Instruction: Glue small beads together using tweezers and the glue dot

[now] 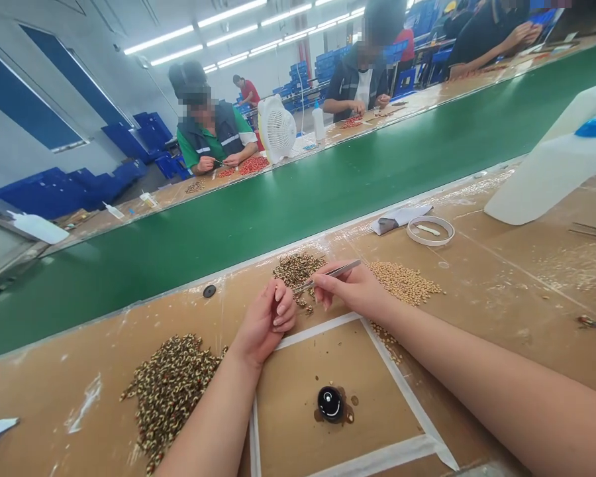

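My right hand (345,286) grips a pair of metal tweezers (348,266), their tips pointing left toward my left hand (272,317). The fingers of my left hand are curled together near those tips; whatever they hold is too small or hidden to name. Behind both hands lies a small heap of dark-and-cream pieces (298,268). Beige bead-like pieces (402,281) are spread beyond my right wrist. A larger pile of dark-and-cream pieces (171,384) sits left of my left forearm. Below my hands, a small round pot of black liquid (330,404) stands inside a white-taped square (397,457).
A green conveyor belt (328,182) crosses beyond the table. At right stand a white jug (536,172) with a blue cap and a tape ring (430,230). A black disc (209,291) lies near the belt. Across it, several people work beside a white fan (277,129).
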Tool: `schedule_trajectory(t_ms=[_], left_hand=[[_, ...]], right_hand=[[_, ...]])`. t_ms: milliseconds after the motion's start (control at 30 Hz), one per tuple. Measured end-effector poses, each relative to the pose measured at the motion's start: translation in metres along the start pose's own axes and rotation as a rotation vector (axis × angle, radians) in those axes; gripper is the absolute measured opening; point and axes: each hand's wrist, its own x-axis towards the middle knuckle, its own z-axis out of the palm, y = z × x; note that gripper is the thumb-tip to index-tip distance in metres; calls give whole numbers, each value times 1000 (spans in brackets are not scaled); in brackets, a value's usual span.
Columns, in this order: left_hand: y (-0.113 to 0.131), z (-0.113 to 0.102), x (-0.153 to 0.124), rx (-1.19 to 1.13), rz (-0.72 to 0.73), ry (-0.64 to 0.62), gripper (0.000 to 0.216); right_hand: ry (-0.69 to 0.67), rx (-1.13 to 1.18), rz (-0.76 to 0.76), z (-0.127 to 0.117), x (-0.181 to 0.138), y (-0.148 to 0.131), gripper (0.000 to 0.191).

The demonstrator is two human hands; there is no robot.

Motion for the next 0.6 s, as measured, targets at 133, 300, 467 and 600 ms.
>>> schedule_trajectory(t_ms=[133, 300, 467, 600], left_hand=[[0, 0, 0, -15, -17, -11, 46], [-1, -1, -1, -29, -40, -53, 43], [-1, -1, -1, -7, -42, -62, 39], [-3, -2, 0, 12, -23, -72, 30]], right_hand=[[-9, 37, -2, 0, 0, 0, 37], [-14, 83, 7, 0, 0, 1, 39], [-1, 111, 4, 1, 1, 1, 41], [7, 110, 3, 0, 1, 1, 42]])
